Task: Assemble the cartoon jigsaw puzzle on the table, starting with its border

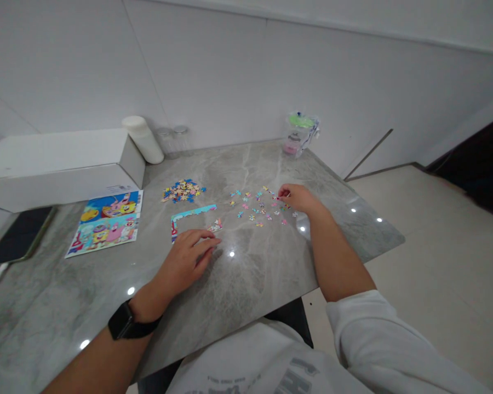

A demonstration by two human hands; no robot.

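Loose jigsaw pieces (pixel 252 217) lie scattered over the middle of the grey table. At their right edge is my right hand (pixel 299 198), its fingers pinched together on a small puzzle piece that they mostly hide. My left hand (pixel 189 260) rests on the tabletop with its fingers loosely stretched and apart, holding nothing. Just beyond it lies a partly joined puzzle border (pixel 194 210), light blue along the top and red and blue down the left side. A small joined section (pixel 216 225) shows beside my left fingertips. My left hand covers part of the lower border.
A heap of puzzle pieces (pixel 184 190) lies behind the border. To the left are a colourful cartoon picture sheet (pixel 107 224), a phone (pixel 18 235) and a white box (pixel 57 158). Along the wall stand a white bottle (pixel 143 139), clear glasses (pixel 181 139) and a plastic-wrapped cup (pixel 299 134).
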